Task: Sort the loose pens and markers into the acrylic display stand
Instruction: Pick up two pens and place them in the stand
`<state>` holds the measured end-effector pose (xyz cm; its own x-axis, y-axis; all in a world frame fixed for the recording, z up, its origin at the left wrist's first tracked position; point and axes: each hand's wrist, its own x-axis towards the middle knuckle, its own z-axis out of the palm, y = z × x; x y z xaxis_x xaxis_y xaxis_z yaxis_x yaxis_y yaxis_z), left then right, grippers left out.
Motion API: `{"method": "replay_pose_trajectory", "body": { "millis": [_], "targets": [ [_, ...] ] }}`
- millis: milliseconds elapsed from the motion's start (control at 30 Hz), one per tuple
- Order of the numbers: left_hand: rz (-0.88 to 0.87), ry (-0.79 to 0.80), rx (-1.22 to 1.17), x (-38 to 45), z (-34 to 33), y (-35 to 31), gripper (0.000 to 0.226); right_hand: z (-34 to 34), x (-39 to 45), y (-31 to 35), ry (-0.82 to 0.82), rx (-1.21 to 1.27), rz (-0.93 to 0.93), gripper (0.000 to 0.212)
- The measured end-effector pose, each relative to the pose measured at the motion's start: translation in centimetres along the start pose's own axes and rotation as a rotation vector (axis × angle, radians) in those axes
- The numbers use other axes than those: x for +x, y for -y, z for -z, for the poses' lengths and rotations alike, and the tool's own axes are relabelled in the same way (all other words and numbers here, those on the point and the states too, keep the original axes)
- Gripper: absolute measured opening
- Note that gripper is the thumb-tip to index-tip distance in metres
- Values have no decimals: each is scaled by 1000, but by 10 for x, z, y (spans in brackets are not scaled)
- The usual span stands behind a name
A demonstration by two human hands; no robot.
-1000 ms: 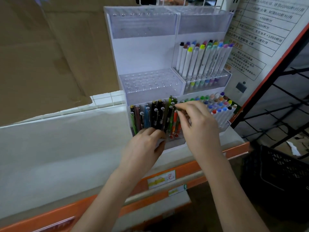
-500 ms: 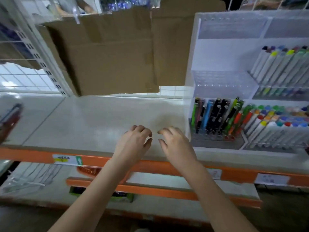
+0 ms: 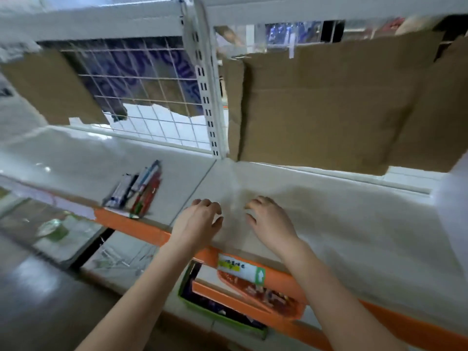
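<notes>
A bundle of loose pens and markers point(image 3: 136, 190), red, blue and black, lies on the white shelf point(image 3: 354, 214) near its front edge at the left. My left hand point(image 3: 200, 221) hovers over the shelf to the right of the bundle, fingers curled and apart, holding nothing. My right hand point(image 3: 268, 221) is beside it, also empty with fingers spread. Only a white blurred edge of the acrylic display stand point(image 3: 453, 196) shows at the far right; its pens are out of view.
Brown cardboard point(image 3: 329, 97) hangs behind the shelf at the right, and a wire grid panel point(image 3: 141, 97) at the left. The shelf has an orange front rail point(image 3: 141, 226). Below it sit an orange tray point(image 3: 263, 292) and a green bin point(image 3: 217, 312).
The view has swung left: the display stand slid out to the right edge and the pen bundle came into view. Both hands left the stand and now hover empty over the shelf.
</notes>
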<state>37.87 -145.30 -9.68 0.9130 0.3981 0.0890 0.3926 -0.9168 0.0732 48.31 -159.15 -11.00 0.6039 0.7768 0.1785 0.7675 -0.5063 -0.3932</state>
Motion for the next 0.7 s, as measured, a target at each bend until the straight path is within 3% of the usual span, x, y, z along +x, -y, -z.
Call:
{"method": "replay_pose_trajectory", "body": {
  "millis": [333, 700],
  "targets": [
    [240, 1, -10, 16, 11, 158, 23, -64, 100, 109, 143, 56, 80, 27],
    [509, 124, 3, 47, 9, 192, 16, -107, 160, 153, 123, 64, 104, 21]
  ]
}}
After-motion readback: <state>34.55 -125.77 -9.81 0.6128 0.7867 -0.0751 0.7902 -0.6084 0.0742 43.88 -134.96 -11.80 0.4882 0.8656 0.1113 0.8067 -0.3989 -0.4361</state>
